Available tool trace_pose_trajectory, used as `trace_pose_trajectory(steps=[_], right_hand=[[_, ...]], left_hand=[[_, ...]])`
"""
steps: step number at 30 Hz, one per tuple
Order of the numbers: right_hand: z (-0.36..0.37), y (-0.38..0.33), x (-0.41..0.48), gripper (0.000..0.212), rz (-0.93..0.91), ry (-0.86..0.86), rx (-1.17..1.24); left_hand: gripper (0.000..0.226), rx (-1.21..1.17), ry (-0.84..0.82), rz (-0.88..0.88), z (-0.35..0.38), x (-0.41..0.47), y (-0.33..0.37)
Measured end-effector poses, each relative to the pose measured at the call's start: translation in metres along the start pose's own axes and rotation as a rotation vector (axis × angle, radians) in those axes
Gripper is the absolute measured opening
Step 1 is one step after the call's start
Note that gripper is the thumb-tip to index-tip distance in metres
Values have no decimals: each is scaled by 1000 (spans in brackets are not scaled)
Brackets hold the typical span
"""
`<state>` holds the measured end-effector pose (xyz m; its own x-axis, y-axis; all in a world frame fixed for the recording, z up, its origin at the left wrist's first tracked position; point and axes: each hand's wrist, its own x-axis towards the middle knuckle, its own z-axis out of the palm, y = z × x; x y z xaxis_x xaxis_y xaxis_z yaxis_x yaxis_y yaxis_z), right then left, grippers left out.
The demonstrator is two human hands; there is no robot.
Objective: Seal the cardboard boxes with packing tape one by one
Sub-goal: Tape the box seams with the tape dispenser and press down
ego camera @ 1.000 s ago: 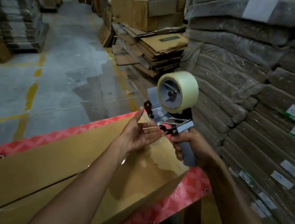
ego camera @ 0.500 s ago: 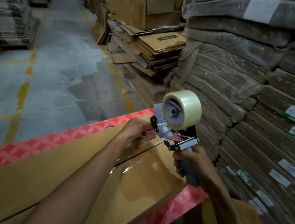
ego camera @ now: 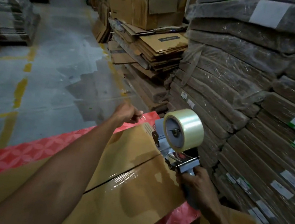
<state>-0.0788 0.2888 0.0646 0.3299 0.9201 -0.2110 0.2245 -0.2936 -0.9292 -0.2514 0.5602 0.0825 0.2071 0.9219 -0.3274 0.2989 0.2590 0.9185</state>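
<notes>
A brown cardboard box [ego camera: 126, 198] with red patterned edges lies in front of me, its top flaps meeting in a dark centre seam. My right hand [ego camera: 196, 185] grips the grey handle of a tape dispenser [ego camera: 178, 145] that carries a roll of clear tape [ego camera: 184, 129] and rests at the box's far end on the seam. My left hand [ego camera: 126, 113] is pinched on the clear tape end beyond the box's far edge, with a thin strip stretched back toward the dispenser. Glossy tape covers part of the seam nearer to me.
Wrapped stacks of flat cardboard [ego camera: 256, 99] rise close on the right. A pile of flattened boxes [ego camera: 156, 47] with an open carton [ego camera: 148, 9] on top stands ahead. Concrete floor with yellow lines [ego camera: 20, 92] opens to the left; more stacks [ego camera: 8, 9] sit far left.
My left hand went from open palm to pinching the tape end and pulled it out past the box's far edge. The dispenser came down onto the box top.
</notes>
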Motion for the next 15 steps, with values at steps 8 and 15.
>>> trace_pose_trajectory(steps=[8,15], right_hand=[[2,10,21,2,138,16,138],[-2,3,24,21,126,-15,164]], left_hand=[[15,-23,77,-8,24,23,-31],[14,-104,99,-69,27,35,-41]])
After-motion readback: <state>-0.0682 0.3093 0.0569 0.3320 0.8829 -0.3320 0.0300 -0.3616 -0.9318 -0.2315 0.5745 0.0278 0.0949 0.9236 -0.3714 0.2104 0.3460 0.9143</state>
